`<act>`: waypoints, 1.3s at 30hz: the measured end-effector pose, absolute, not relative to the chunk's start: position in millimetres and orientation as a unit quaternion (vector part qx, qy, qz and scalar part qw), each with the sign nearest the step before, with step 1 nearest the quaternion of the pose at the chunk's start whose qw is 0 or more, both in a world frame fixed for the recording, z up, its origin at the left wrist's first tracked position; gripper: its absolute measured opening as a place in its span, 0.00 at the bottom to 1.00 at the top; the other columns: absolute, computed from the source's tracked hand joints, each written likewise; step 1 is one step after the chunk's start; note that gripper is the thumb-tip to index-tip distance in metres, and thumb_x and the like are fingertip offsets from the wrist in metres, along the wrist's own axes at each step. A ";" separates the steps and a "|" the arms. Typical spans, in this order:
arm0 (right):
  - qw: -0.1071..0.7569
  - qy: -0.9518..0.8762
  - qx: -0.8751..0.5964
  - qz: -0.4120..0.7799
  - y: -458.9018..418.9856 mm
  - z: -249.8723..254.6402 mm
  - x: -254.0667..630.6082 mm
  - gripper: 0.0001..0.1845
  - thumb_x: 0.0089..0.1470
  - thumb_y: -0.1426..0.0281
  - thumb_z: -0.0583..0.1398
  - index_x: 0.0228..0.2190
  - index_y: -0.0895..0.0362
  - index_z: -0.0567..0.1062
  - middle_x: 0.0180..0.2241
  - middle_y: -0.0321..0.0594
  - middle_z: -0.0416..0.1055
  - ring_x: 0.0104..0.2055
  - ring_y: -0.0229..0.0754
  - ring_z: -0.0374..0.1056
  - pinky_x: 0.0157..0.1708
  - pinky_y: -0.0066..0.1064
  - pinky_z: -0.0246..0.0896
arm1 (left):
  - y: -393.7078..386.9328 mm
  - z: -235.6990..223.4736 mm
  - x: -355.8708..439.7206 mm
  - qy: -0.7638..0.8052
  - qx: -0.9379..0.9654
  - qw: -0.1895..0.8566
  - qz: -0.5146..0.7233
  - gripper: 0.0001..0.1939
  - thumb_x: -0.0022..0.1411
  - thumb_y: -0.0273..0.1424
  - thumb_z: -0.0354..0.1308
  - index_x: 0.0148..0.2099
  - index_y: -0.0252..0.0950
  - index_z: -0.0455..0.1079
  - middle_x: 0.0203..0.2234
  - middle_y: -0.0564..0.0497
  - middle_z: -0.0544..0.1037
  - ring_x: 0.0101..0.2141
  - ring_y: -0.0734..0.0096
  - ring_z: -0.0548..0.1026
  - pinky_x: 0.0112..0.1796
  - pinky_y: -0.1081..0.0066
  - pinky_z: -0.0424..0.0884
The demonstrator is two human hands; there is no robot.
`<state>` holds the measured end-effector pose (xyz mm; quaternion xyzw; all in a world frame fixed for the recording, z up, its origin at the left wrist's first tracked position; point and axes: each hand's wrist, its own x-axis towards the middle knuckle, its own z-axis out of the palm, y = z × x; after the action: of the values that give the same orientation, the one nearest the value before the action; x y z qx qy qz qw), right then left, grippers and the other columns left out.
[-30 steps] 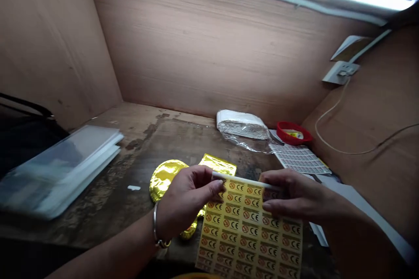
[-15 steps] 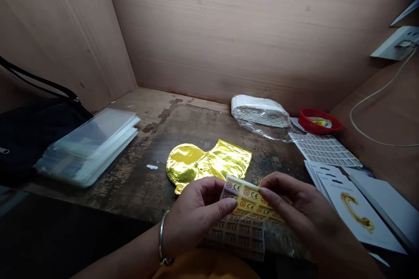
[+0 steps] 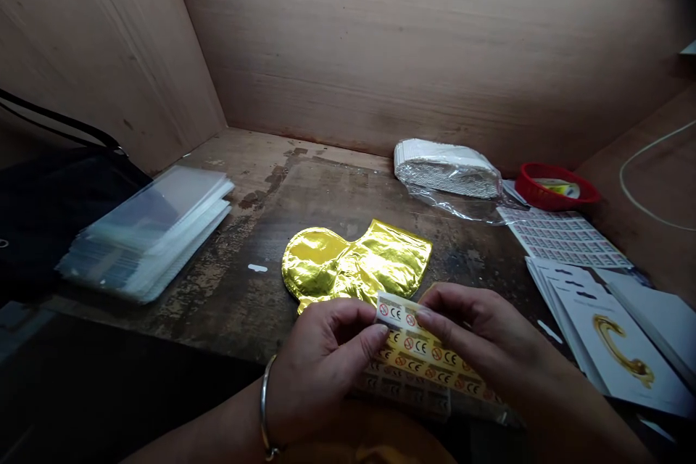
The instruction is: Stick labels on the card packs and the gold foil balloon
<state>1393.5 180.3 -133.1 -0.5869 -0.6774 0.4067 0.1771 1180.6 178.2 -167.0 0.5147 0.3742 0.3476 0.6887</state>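
A sheet of small CE-marked stickers (image 3: 416, 344) is held up in front of me between both hands. My left hand (image 3: 331, 355), with a silver bangle at the wrist, pinches its left edge between thumb and fingers. My right hand (image 3: 478, 330) is closed at the sheet's top edge, thumb on the stickers; the fingers behind are partly hidden. Just beyond the hands, a shiny gold foil balloon (image 3: 356, 264) lies flat on the worn wooden table (image 3: 228, 261), its near edge hidden by my left hand.
On the left are a stack of clear plastic sleeves (image 3: 157, 232) and a dark bag (image 3: 54, 210). White folded paper in plastic (image 3: 449, 168), a red round tray (image 3: 557, 192) and another sticker sheet (image 3: 565, 238) stand back right. Printed cards (image 3: 603, 333) lie at the right.
My right thumb has shifted left along the top edge of the sticker sheet, closer to my left hand. The view has turned slightly; both hands still hold the sheet.
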 end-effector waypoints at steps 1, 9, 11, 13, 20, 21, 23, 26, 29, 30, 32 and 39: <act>0.195 -0.697 -0.596 0.348 179.6 -133.7 1392.9 0.14 0.58 0.59 0.56 0.29 0.55 0.73 0.25 0.36 0.70 0.27 0.38 0.64 0.25 0.27 0.60 | 178.4 -167.5 1180.6 0.381 0.510 0.691 0.342 0.11 0.62 0.35 0.58 0.42 0.34 0.77 0.34 0.48 0.79 0.35 0.67 0.74 0.37 0.71 0.70; 0.342 -0.832 -0.436 0.003 162.9 -132.7 1358.7 0.10 0.51 0.78 0.63 0.37 0.55 0.76 0.34 0.39 0.75 0.42 0.43 0.66 0.45 0.35 0.64 | 180.2 -173.6 1184.3 0.403 0.532 0.662 0.342 0.14 0.64 0.38 0.56 0.41 0.33 0.76 0.31 0.48 0.78 0.35 0.66 0.74 0.37 0.70 0.70; 0.348 -0.824 -0.445 0.043 163.9 -139.5 1354.1 0.10 0.52 0.78 0.62 0.38 0.56 0.76 0.34 0.40 0.75 0.40 0.43 0.66 0.42 0.36 0.65 | 181.5 -175.1 1183.5 0.386 0.542 0.662 0.343 0.13 0.65 0.37 0.55 0.42 0.33 0.76 0.33 0.48 0.78 0.36 0.66 0.74 0.38 0.70 0.70; 0.352 -0.815 -0.453 0.084 166.7 -146.7 1354.1 0.10 0.53 0.78 0.62 0.38 0.56 0.76 0.34 0.41 0.74 0.39 0.43 0.65 0.39 0.36 0.66 | 182.4 -176.5 1181.3 0.373 0.559 0.657 0.341 0.13 0.66 0.35 0.53 0.44 0.35 0.75 0.34 0.49 0.78 0.37 0.66 0.74 0.39 0.70 0.70; 0.346 -0.822 -0.448 0.066 168.8 -151.8 1357.4 0.09 0.50 0.80 0.63 0.36 0.61 0.77 0.31 0.44 0.70 0.38 0.43 0.62 0.38 0.37 0.65 | 181.3 -179.0 1173.3 0.359 0.668 0.548 0.352 0.10 0.66 0.28 0.52 0.45 0.39 0.74 0.34 0.53 0.77 0.37 0.71 0.75 0.41 0.73 0.68; 0.347 -0.825 -0.442 0.051 168.6 -151.4 1356.6 0.09 0.50 0.80 0.63 0.35 0.62 0.77 0.31 0.44 0.70 0.38 0.43 0.62 0.39 0.37 0.65 | 181.4 -178.9 1172.8 0.358 0.684 0.528 0.355 0.10 0.66 0.27 0.52 0.45 0.39 0.74 0.33 0.53 0.77 0.37 0.72 0.75 0.40 0.74 0.68; 0.354 -0.830 -0.431 0.022 168.4 -151.0 1354.6 0.09 0.49 0.81 0.64 0.35 0.62 0.77 0.31 0.43 0.72 0.38 0.43 0.63 0.41 0.37 0.64 | 181.9 -178.6 1171.9 0.359 0.710 0.493 0.351 0.10 0.67 0.26 0.51 0.44 0.39 0.73 0.32 0.54 0.76 0.36 0.73 0.74 0.40 0.75 0.67; 0.357 -0.832 -0.425 -0.005 168.5 -151.2 1351.8 0.09 0.49 0.81 0.64 0.34 0.62 0.78 0.30 0.42 0.73 0.37 0.41 0.64 0.42 0.36 0.62 | 183.1 -177.5 1170.9 0.364 0.740 0.466 0.321 0.09 0.67 0.27 0.49 0.39 0.37 0.71 0.29 0.53 0.74 0.34 0.72 0.74 0.37 0.74 0.67; 0.357 -0.832 -0.423 -0.041 168.0 -151.4 1350.8 0.06 0.49 0.79 0.65 0.32 0.61 0.79 0.30 0.41 0.75 0.37 0.42 0.65 0.40 0.36 0.61 | 184.3 -176.4 1170.5 0.362 0.756 0.459 0.294 0.10 0.67 0.27 0.47 0.37 0.35 0.70 0.29 0.51 0.73 0.32 0.72 0.73 0.36 0.73 0.66; 0.357 -0.833 -0.419 -0.053 167.8 -151.5 1350.7 0.06 0.48 0.79 0.65 0.32 0.61 0.79 0.29 0.40 0.76 0.37 0.42 0.65 0.39 0.36 0.60 | 184.5 -176.0 1170.5 0.361 0.759 0.460 0.288 0.10 0.67 0.27 0.47 0.37 0.35 0.69 0.29 0.51 0.74 0.32 0.72 0.73 0.35 0.73 0.66; 0.354 -0.837 -0.411 -0.070 167.5 -152.0 1350.9 0.05 0.48 0.79 0.65 0.31 0.61 0.78 0.29 0.40 0.77 0.35 0.42 0.65 0.37 0.36 0.59 | 184.5 -175.3 1170.8 0.358 0.761 0.464 0.278 0.10 0.67 0.27 0.47 0.36 0.34 0.69 0.29 0.50 0.74 0.31 0.71 0.72 0.35 0.72 0.66; 0.355 -0.824 -0.442 0.000 165.0 -156.3 1350.3 0.05 0.48 0.80 0.63 0.30 0.60 0.76 0.29 0.40 0.75 0.32 0.39 0.67 0.36 0.34 0.62 | 180.7 -175.1 1173.5 0.364 0.725 0.501 0.300 0.10 0.65 0.26 0.49 0.33 0.35 0.69 0.28 0.52 0.75 0.31 0.73 0.73 0.34 0.75 0.66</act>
<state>1350.3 165.0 -156.3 -0.4415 -0.8240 -0.0004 0.3550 1173.5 180.7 -175.1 0.7255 0.3639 0.3000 0.5012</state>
